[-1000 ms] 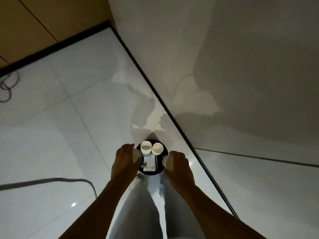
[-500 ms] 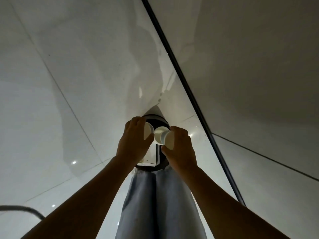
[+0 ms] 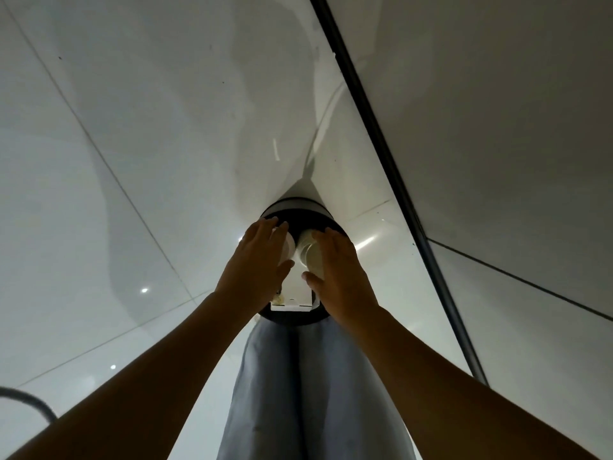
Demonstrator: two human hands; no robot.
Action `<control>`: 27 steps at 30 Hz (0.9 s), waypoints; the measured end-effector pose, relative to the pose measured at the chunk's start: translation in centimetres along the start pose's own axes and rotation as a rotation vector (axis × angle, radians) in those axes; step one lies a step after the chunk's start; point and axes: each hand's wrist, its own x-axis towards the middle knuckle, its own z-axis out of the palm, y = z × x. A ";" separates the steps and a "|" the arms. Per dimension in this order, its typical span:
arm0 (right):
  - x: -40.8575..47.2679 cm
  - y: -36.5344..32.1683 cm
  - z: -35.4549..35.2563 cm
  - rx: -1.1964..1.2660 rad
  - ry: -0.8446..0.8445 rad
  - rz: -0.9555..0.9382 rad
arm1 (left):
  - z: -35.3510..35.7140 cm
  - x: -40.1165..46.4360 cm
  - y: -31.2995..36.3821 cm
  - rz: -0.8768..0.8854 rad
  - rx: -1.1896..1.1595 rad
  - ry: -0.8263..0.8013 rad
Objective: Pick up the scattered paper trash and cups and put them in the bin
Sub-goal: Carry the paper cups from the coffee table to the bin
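Observation:
A round black bin (image 3: pixel 298 207) stands on the floor just ahead of my legs. Both hands hover over its mouth. My left hand (image 3: pixel 257 263) has its fingers stretched out flat, with a white cup (image 3: pixel 288 249) lying against its palm side. Fingers straightened too, my right hand (image 3: pixel 335 270) sits beside a second white cup (image 3: pixel 310 257), which lies on its side between thumb and fingers. Both cups are inside the bin's rim. A flat white piece of paper trash (image 3: pixel 293 295) lies in the bin below them.
The floor is glossy white tile (image 3: pixel 149 144). A black skirting strip (image 3: pixel 365 94) runs along the wall (image 3: pixel 497 127) on the right, close to the bin. A dark cable (image 3: pixel 30 400) curls at the lower left. My pale blue trousers (image 3: pixel 308 386) fill the bottom centre.
I have leaned in closer to the bin. Both hands moved over its mouth, and their fingers have gone from curled round the cups to stretched out.

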 end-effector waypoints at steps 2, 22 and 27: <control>0.7 0.7 0.4 -0.069 -0.022 -0.009 | 0.2 0.5 -0.2 0.028 -0.002 -0.002; 1.1 1.0 2.2 -0.170 0.042 -0.080 | 1.3 -0.2 -0.5 0.042 -0.062 0.091; -2.3 -0.3 -0.5 -0.156 0.082 -0.034 | -1.5 -3.7 0.3 0.004 -0.030 0.100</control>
